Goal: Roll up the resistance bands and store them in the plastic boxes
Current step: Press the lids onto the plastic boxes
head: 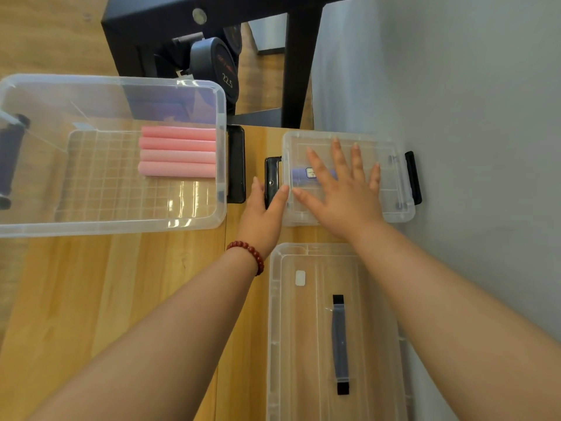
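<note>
As left hand (263,217) grips latch (272,173), right hand (343,196) presses lid (390,177), dumbbell (219,66) marked 22.5

Light wooden tabletop (121,299), plain grey wall (455,86) at right, black metal rack (299,71) holding a dumbbell (218,68), wooden floor (264,86)

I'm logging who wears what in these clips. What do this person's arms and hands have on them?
No sleeves or gloves are in view. At the wrist of the left hand sits a bracelet of round dark-red beads. The right hand and its wrist wear nothing; no rings or watch show.
</note>
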Demonstrator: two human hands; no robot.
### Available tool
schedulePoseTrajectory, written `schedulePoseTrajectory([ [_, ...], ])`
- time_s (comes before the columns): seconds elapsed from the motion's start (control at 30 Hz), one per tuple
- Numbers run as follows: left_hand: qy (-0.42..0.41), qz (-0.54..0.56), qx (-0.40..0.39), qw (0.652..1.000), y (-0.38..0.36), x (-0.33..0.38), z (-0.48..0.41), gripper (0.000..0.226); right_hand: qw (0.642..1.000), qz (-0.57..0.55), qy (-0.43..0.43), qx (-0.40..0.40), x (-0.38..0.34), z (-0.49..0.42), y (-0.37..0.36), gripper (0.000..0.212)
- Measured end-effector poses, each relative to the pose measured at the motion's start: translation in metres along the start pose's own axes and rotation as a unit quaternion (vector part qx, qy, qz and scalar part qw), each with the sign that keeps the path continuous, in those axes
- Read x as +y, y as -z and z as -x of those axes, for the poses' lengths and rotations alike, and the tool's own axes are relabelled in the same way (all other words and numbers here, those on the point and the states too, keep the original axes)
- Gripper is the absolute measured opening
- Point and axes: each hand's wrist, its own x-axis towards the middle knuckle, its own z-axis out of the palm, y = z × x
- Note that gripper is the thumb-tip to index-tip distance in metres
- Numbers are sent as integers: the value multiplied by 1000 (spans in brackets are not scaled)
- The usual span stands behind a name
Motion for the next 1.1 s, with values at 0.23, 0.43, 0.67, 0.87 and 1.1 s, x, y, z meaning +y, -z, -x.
schedulePoseTrajectory([
  [0.23, -87, -42, 29, 995, -9, 14, 1, 75, 1000, 4, 6, 8, 2, 0, -2, 69],
  [0.43, -100, -85, -1, 991, -12, 14, 3, 62, 999, -28, 13, 16, 3, 0, -3, 57],
  [0.67, -124, -134, 39, 983, -21, 16, 2, 60, 1000, -16, 11, 19, 2, 1, -5, 54],
  [0.87, -92, -201, 90, 971, -17, 24, 9, 66, 984, -147, 63, 72, -6, 15, -1, 60],
  [1.1, -282, -476, 106, 826, -24, 48, 1, 65, 939, -210, -65, 265, 8, 46, -12, 48],
])
